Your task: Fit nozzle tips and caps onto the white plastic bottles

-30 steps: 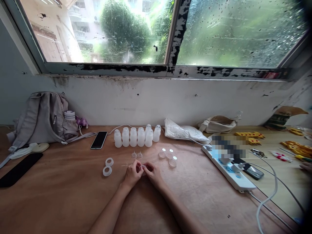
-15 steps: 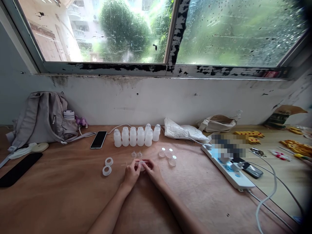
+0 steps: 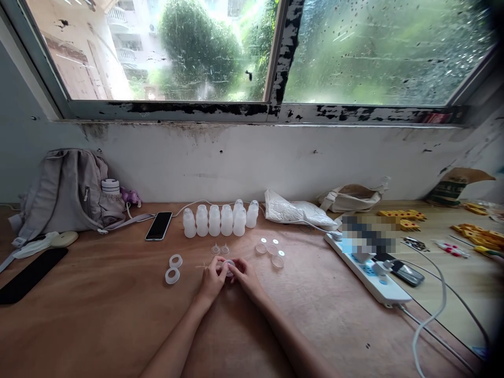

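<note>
Pinched between the bent thumb and forefinger tips of left hand (image 3: 212,279) and right hand (image 3: 245,276): a small, round, translucent plastic ring-like piece (image 3: 229,263). Held in the narrow gap where the fingertips nearly meet, upper rim showing, lower part hidden by fingers. Too small to tell any finer detail, or whether touching the brown wooden tabletop (image 3: 98,328) beneath.

Just beyond the grip: two small clear plastic pieces with round bases and pointed tops (image 3: 215,250), side by side. Off to the left, near the left hand: two white translucent plastic rings (image 3: 172,282), one behind the other. To the right, past the right hand: three clear, shallow round plastic discs (image 3: 277,263), each with a white dot at the far edge, grouped close.

Farther back: seven frosted white plastic bottles (image 3: 214,221), standing in a tight cluster. Left of these, flat on the wood: a dark-screened, pale-edged phone (image 3: 159,227).
</note>
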### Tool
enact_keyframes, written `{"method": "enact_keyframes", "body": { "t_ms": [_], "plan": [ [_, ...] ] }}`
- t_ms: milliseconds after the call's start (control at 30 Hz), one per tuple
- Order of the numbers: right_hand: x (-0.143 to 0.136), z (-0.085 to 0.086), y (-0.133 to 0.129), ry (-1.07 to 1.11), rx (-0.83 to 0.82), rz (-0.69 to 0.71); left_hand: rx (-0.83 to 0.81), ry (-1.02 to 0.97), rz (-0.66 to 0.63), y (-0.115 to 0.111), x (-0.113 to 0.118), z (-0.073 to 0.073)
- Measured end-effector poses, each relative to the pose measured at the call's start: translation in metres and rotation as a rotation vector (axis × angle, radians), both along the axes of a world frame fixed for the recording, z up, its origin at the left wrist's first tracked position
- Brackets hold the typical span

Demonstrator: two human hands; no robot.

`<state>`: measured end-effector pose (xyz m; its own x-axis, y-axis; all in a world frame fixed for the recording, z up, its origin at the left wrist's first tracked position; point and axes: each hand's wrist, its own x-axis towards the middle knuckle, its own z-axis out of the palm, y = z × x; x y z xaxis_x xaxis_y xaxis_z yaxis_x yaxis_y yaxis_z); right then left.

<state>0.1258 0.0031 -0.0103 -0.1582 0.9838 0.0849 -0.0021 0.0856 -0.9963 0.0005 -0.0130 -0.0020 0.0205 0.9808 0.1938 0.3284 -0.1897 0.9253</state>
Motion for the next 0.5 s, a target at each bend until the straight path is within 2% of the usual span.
{"method": "enact_keyframes", "body": {
  "t_ms": [267, 500],
  "plan": [
    [0.002, 0.0104, -0.0025, 0.027, 0.0, 0.002, -0.019, -0.059, -0.038, -0.0012, 0.0049, -0.0011],
    [0.002, 0.0062, -0.0005, 0.023, -0.021, -0.007, -0.026, -0.063, -0.033, -0.0011, 0.0061, -0.006]
  ]
}}
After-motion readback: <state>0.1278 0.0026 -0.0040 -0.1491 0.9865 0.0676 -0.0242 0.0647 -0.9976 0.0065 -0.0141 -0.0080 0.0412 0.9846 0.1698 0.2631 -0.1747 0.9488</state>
